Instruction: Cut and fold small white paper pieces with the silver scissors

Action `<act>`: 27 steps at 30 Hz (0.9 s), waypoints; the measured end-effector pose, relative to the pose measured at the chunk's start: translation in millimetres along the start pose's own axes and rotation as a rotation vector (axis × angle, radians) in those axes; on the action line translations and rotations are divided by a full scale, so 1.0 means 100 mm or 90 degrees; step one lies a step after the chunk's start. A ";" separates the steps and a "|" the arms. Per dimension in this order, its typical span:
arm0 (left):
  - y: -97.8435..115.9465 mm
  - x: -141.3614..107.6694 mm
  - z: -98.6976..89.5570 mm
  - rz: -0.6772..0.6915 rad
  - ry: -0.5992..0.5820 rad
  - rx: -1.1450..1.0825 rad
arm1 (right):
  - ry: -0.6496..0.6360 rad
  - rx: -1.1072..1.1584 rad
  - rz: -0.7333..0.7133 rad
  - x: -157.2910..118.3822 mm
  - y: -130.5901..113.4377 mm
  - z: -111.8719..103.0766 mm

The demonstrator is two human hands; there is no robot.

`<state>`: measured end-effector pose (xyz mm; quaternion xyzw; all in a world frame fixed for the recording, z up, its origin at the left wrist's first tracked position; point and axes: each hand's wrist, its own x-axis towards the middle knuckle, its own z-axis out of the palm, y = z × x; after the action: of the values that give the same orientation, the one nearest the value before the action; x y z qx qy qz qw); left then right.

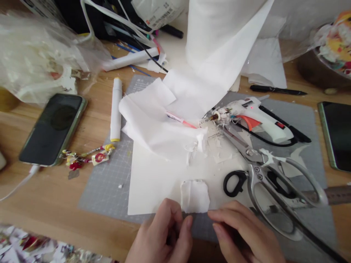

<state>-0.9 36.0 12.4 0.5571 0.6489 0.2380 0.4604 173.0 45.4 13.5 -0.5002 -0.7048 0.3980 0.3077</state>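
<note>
A small, roughly square white piece (195, 196) with uneven edges lies on a white sheet (153, 182) near the front edge. My left hand (167, 233) is beside its lower left corner, fingers curled and thumb against the index finger; whatever may be between them is hidden. At the lower right corner, my right hand (244, 233) has its index fingertip at or very near the piece. A narrow gap shows between that finger and the thumb. Behind the piece, a length of white cloth-like material (164, 128) trails from a large white roll (219, 33).
Metal scissors (257, 182), a smaller black-handled pair (233, 184) and a glue gun (263, 117) crowd the right of the grey cutting mat (104, 190). A marker (116, 109), a beaded charm (87, 157) and a phone (53, 129) lie left. Another phone (337, 135) is far right.
</note>
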 end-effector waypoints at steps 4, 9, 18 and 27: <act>-0.10 0.03 -0.13 0.325 0.086 0.211 | 0.030 -0.135 -0.097 -0.01 0.01 -0.04; -0.11 0.10 -0.19 0.458 0.199 0.438 | 0.050 -0.313 -0.216 0.06 0.07 -0.02; -0.11 0.15 -0.14 0.423 0.175 0.514 | -0.013 -0.394 -0.207 0.06 0.09 0.01; -0.16 0.10 -0.07 0.334 0.197 0.477 | 0.025 -0.347 -0.145 0.01 0.14 0.11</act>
<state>-14.4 42.2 -0.4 0.7874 0.5887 0.1758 0.0503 170.1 45.8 -4.0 -0.4895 -0.8314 0.1470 0.2181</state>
